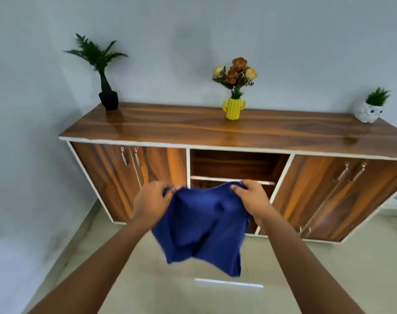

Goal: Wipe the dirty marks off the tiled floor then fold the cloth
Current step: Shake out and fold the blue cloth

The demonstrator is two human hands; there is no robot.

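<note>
1. Two bare forearms reach in from the bottom edge, nearest the camera, and meet at a blue cloth held up in the air.
2. The left hand is clenched on the cloth's upper left corner, fingers curled over the bunched edge.
3. The right hand pinches the upper right corner, with the thumb on the near face of the fabric.
4. The cloth hangs between and below both hands, its top edge sagging a little, its lower part loose and wrinkled, clear of the tiled floor. It is not folded.
5. Beyond the hands stands a wooden cabinet with white edging, doors at left and right and open shelves in the middle, right behind the cloth.
6. On its surface, at the back left corner, a fern in a black pot; near the middle of the back edge, a yellow cactus-shaped vase with flowers; at the back right corner, a white owl planter.
7. No writing or labels can be read anywhere.
</note>
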